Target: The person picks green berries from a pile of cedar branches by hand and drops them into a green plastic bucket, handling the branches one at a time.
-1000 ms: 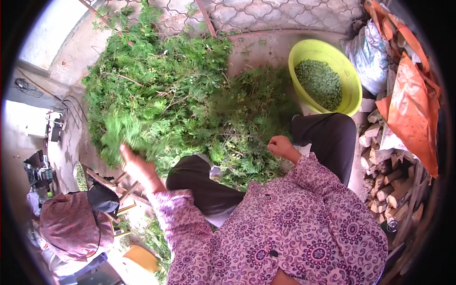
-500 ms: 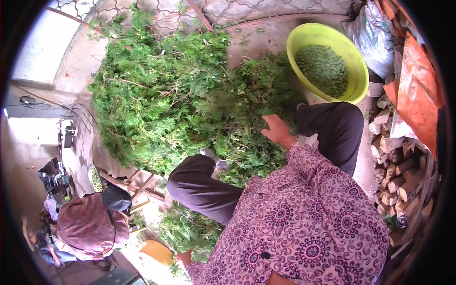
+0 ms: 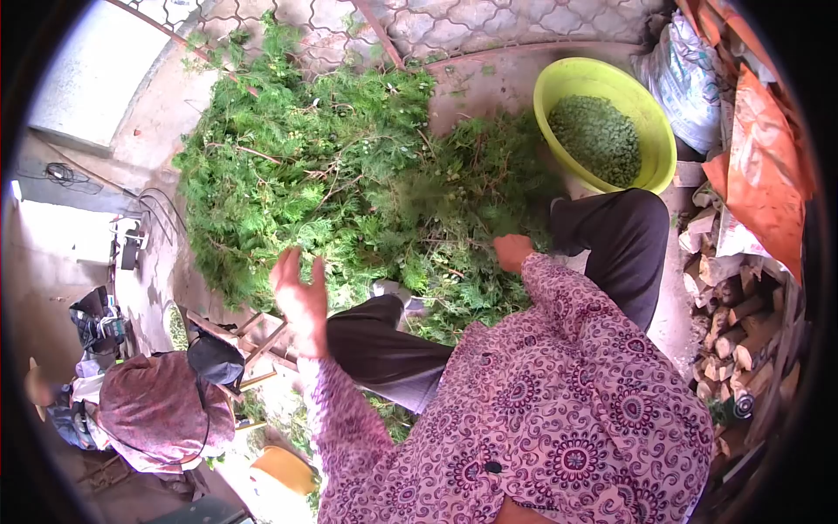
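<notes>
A wide heap of green leafy branches (image 3: 349,166) lies on the floor in front of my knees. My left hand (image 3: 301,293) is raised beside my left knee near the heap's lower edge, its fingers apart and nothing in it. Over the right part of the heap is my right hand (image 3: 512,251), its fingers curled; what they hold, if anything, is too small to tell. A yellow-green basin (image 3: 659,131) with small green pieces (image 3: 598,140) inside stands beyond my right knee.
Stacked firewood (image 3: 742,332), an orange sheet (image 3: 768,175) and a white sack (image 3: 690,83) line the right side. At lower left are a co-worker (image 3: 157,406), a wooden frame (image 3: 262,336) and an orange tub (image 3: 284,472). A wire mesh fence (image 3: 463,26) runs along the top.
My left hand has come up from the bottom, near the orange tub, to beside my left knee. My right hand's fingers have drawn together, and it has shifted slightly down.
</notes>
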### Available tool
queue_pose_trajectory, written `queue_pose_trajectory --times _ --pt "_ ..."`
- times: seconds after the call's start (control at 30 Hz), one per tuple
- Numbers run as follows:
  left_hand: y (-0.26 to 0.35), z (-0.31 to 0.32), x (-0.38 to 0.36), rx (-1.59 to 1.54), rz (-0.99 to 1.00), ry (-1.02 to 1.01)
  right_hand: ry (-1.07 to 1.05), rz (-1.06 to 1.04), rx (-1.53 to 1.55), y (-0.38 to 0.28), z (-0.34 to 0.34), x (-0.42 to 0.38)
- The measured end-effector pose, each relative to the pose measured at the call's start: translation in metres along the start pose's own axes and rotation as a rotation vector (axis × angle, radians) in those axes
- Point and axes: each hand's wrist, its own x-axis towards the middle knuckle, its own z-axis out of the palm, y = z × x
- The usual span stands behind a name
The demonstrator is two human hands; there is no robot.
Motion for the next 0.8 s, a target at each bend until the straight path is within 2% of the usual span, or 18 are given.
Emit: queue_pose_trajectory --times 0.03,0.07,0.17,0.23,0.27,0.33,0.47,0.53,0.57,0.63,0.67,0.73,0.8 --pt "0.013 0.018 0.012 -0.042 0.101 -0.01 -0.155 0.076 -0.082 0.002 0.001 0.001" --pt "0.026 0.032 0.02 -0.126 0.174 -0.03 -0.157 0.085 -0.089 0.002 0.004 0.003" --pt "0.04 0.079 0.018 -0.277 0.181 -0.125 -0.155 0.1 -0.108 0.004 0.012 -0.002" --pt "0.027 0.11 0.006 -0.259 0.226 -0.156 0.28 -0.006 0.061 -0.006 0.008 -0.005" --pt "0.023 0.117 0.005 -0.267 0.216 -0.159 0.272 -0.003 0.051 -0.012 0.001 -0.002" --pt "0.03 0.106 0.014 -0.323 0.142 -0.232 0.452 -0.148 0.085 -0.028 -0.015 0.01" --pt "0.025 0.104 0.032 -0.354 0.081 -0.202 0.448 -0.105 0.265 -0.052 -0.031 0.043" --pt "0.024 0.099 0.035 -0.378 0.064 -0.189 0.662 -0.21 0.178 -0.063 -0.045 0.048" --pt "0.023 0.097 0.036 -0.396 0.063 -0.177 0.652 -0.213 0.173 -0.063 -0.044 0.054" --pt "0.02 0.096 0.037 -0.409 0.051 -0.197 0.653 0.082 -0.032 -0.056 -0.035 0.065" --pt "0.02 0.097 0.036 -0.399 0.054 -0.191 0.652 0.078 -0.033 -0.045 -0.024 0.075" --pt "0.018 0.096 0.037 -0.39 0.049 -0.183 -0.135 0.117 0.164 -0.016 0.007 0.099" --pt "0.02 0.095 0.038 -0.417 0.045 -0.22 -0.061 0.071 0.203 -0.016 0.042 0.096"
